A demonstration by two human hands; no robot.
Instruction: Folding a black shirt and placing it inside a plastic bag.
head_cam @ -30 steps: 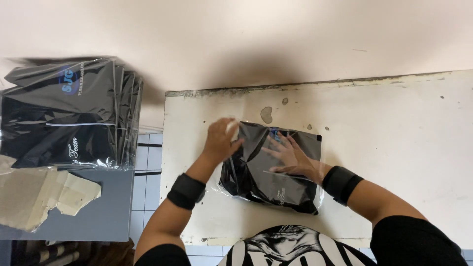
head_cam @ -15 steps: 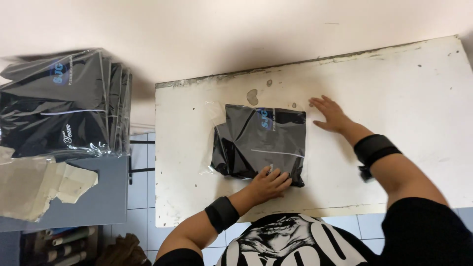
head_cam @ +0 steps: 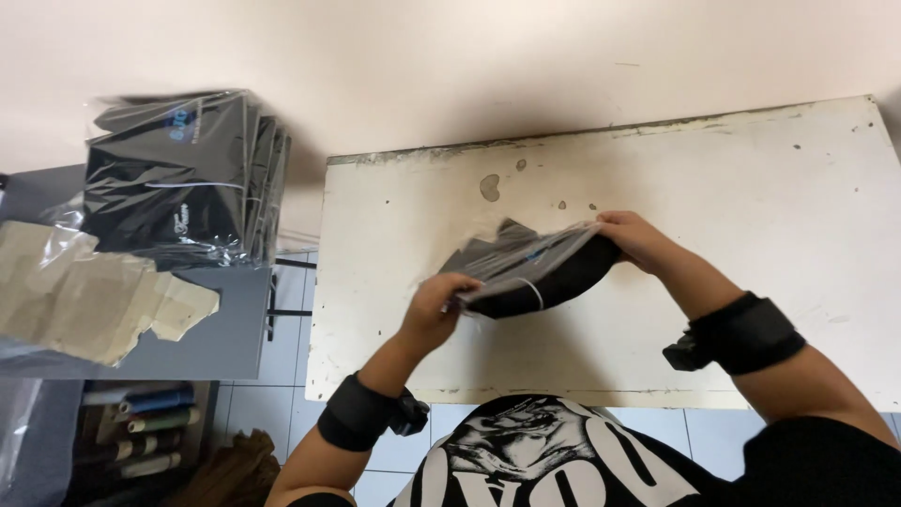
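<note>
Plain cream wall up top, tiled floor below, and two work surfaces in between. Far left there's a grey side table (head_cam: 225, 319), partly cut off by the frame edge, with a flattened piece of brown cardboard (head_cam: 89, 296) under clear plastic. Behind it sits one stack of bagged dark garments (head_cam: 183, 174); I can't count how many are in it, since only the edges show, and the top one has a small blue label near its upper corner. Under that table there's a shelf with a few thread spools (head_cam: 150, 422), too dim to count.

Next over is the scuffed white table (head_cam: 770, 207), stained near its back edge. One bagged black garment (head_cam: 526, 272) is lifted off it, tilted. The left hand (head_cam: 434, 305) pinches its near left edge, and the right hand (head_cam: 633, 237) grips the far right edge. Each wrist has a black band, two total. The fingers are mostly hidden under the bag.
</note>
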